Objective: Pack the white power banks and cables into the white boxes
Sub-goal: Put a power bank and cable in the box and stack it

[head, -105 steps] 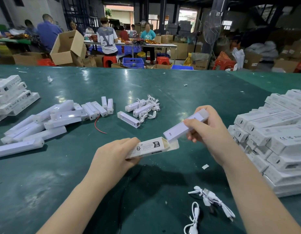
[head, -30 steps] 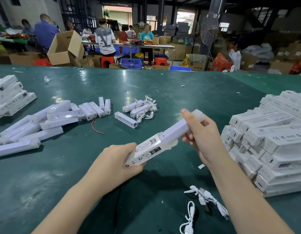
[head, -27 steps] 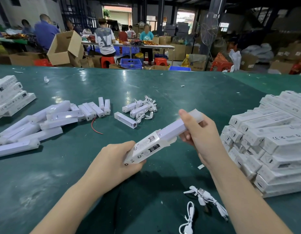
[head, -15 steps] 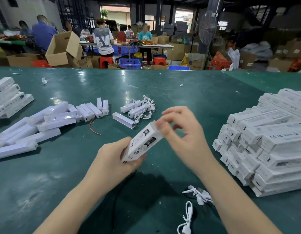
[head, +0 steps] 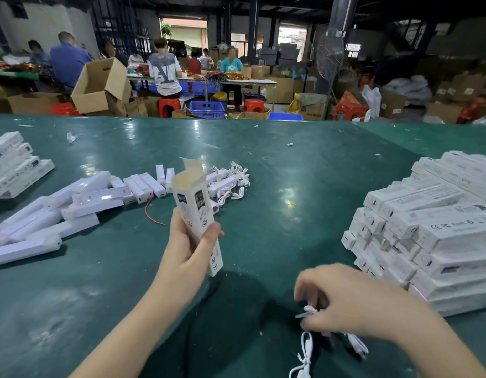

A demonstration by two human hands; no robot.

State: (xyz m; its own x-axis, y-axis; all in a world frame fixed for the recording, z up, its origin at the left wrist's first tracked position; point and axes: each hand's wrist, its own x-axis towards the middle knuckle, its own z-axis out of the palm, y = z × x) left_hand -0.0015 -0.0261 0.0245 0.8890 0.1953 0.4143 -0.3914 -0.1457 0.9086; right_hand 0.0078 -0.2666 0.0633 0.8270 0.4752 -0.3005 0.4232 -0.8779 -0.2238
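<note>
My left hand (head: 188, 248) grips a white box (head: 194, 205) and holds it upright, top flap open, above the green table (head: 291, 186). My right hand (head: 353, 301), blurred, is down at the near right, its fingers pinched on a bundled white cable (head: 308, 312). A second white cable (head: 304, 350) lies on the table just below that hand. Loose white power banks (head: 72, 205) lie scattered at the left, and a few more with coiled cables (head: 233, 181) sit behind the box.
A tall stack of closed white boxes (head: 432, 230) fills the right side. Another small stack of white boxes (head: 15, 165) sits at the far left. A red wire (head: 151, 211) lies near the power banks. Beyond the table's far edge, people work among cardboard cartons.
The power bank went fully into the box. My left hand tipped the box upright. My right hand left the box and dropped to the cables at the near right.
</note>
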